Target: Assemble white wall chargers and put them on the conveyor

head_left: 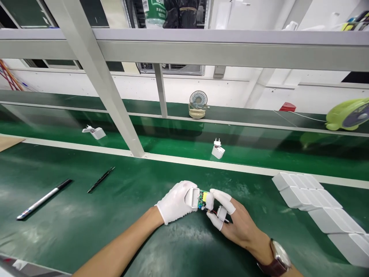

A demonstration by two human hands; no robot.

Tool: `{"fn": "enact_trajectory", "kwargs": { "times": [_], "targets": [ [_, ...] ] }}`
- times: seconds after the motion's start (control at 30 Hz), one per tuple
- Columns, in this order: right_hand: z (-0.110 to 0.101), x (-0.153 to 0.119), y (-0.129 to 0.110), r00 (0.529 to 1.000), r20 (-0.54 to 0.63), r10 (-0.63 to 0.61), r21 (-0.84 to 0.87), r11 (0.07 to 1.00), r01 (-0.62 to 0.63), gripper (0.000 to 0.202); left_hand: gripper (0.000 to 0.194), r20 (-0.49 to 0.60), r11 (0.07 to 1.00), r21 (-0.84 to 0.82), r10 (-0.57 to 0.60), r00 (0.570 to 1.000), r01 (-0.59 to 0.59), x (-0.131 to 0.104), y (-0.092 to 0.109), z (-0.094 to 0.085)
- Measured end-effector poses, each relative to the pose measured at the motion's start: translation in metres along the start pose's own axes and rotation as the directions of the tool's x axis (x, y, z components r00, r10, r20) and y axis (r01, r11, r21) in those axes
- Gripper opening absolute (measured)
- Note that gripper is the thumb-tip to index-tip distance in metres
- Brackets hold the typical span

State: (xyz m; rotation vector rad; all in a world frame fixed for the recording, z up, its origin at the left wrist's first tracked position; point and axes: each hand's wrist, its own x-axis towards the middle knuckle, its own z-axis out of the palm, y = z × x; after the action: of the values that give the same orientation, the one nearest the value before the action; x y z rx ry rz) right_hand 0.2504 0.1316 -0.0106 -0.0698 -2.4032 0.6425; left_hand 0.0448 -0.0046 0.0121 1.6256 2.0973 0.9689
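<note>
Green bench (138, 242), marker (44, 199), tweezers (101, 180) (black), white cases (330, 219)

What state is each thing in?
White case, open, held
Circuit board, exposed, beside case mouth
Left grip, gloved, on the case
Right grip, fingertips covered, on the board
Pen, lying flat
Black tool, lying flat
Other cases, lined up
Right charger, prongs up
Left charger, set down
Small fan, upright
Green fan, motion unclear
Watch, worn

Bright, even indoor light, seemingly from overhead, leaves cloudy glare on the green table (184, 240). Behind it, a glossy green strip (178, 148) carries dark, streaky reflections. Soft shadows edge the marker (43, 200) and left forearm (123, 242). The gloved left hand (176, 202) and white casing (193, 197) look nearly washed out; the circuit board (201, 199) shows soft detail. Wide-angle distortion stretches the white boxes (331, 218) at right.
</note>
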Motion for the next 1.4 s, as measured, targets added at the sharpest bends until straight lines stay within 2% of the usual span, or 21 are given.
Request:
{"fn": "enact_trajectory", "kwargs": {
  "times": [0.17,0.4,0.73,1.0,1.17,1.4],
  "targets": [
    [0.000,-0.001,0.000,0.999,0.013,-0.049,-0.057,0.997,0.050,0.073,0.051,0.017,0.996,0.045,0.079,0.997,-0.079,-0.002,-0.008,0.004],
    [0.000,-0.002,-0.002,0.996,0.077,0.043,-0.070,0.997,-0.037,0.069,0.055,0.017,0.990,0.063,0.128,0.992,-0.129,-0.003,-0.011,0.006],
    [-0.004,0.005,-0.012,0.998,0.059,0.001,-0.136,0.991,0.007,0.068,0.052,0.017,0.987,0.061,0.149,0.989,-0.150,-0.002,-0.006,0.005],
    [-0.002,0.006,-0.015,0.995,0.097,-0.011,-0.185,0.982,0.029,0.073,0.038,0.069,0.986,0.079,0.142,0.987,-0.147,0.002,0.005,0.003],
    [-0.005,0.008,-0.017,0.997,0.071,-0.019,-0.215,0.976,0.034,0.072,0.053,0.046,0.987,0.066,0.147,0.988,-0.150,-0.001,-0.004,0.007],
    [-0.008,0.011,-0.020,0.997,0.080,-0.021,-0.224,0.974,0.038,0.072,0.061,0.009,0.980,0.066,0.190,0.982,-0.190,-0.004,-0.011,0.010]
  ]
}}
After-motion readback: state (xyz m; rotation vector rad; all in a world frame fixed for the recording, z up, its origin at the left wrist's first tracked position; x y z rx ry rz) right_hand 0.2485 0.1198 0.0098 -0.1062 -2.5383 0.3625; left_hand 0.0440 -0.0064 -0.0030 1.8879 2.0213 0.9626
